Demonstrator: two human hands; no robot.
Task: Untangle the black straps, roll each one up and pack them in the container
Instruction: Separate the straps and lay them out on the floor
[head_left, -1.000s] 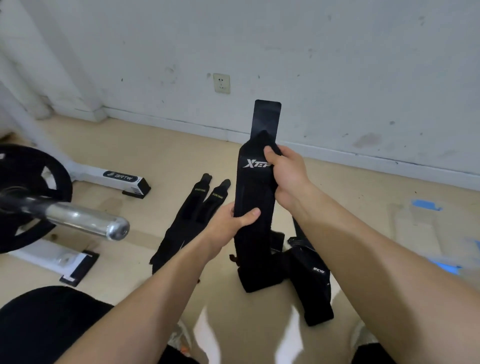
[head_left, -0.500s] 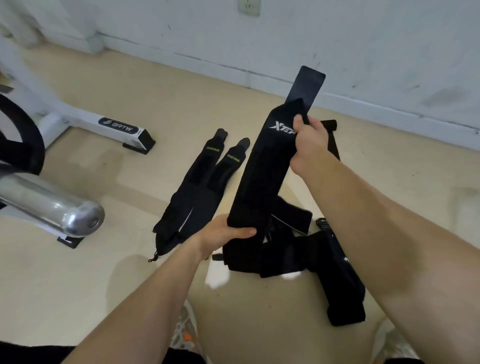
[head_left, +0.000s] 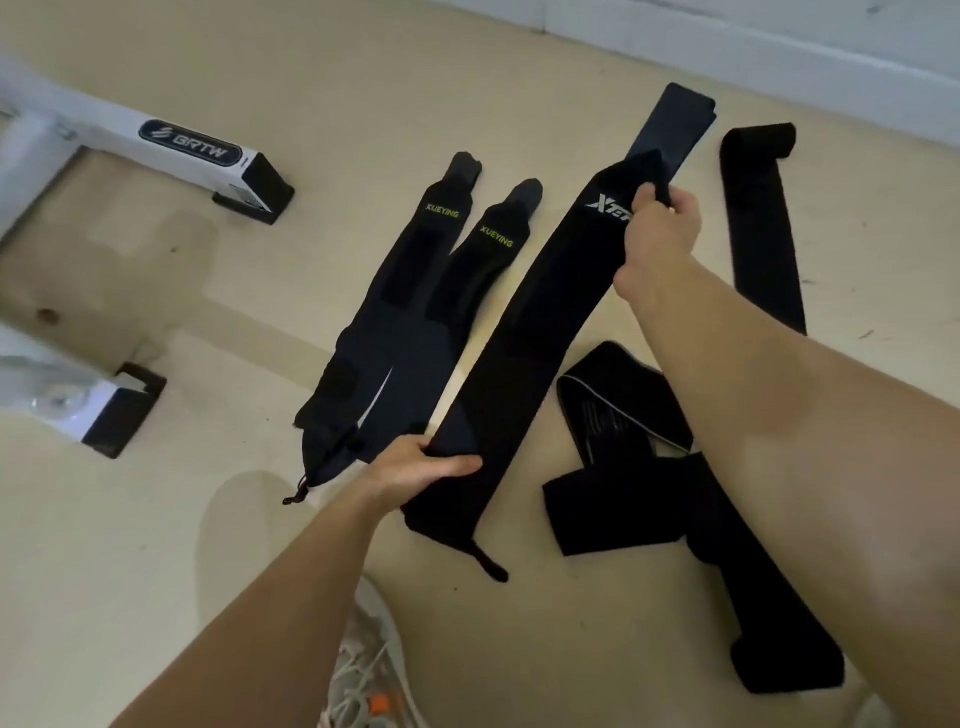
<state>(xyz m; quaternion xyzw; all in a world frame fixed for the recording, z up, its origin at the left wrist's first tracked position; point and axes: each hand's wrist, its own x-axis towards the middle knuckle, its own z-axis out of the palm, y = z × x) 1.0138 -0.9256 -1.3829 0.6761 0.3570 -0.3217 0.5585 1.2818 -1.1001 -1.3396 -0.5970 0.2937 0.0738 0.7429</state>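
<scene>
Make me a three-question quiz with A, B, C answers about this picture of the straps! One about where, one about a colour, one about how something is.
1. Where do the two XUEYING straps lie?
A. On the floor, left of the held strap.
B. On a chair.
C. Inside a box.

2. What colour is the XUEYING lettering?
A. Red.
B. Yellow-green.
C. Blue.

3. How is the held strap?
A. Rolled up.
B. Knotted.
C. Stretched out long between the left hand and the right hand.

Answers:
1 A, they lie flat on the floor beside it.
2 B, the letters show yellow-green on black.
3 C, each hand grips it near one end.
</scene>
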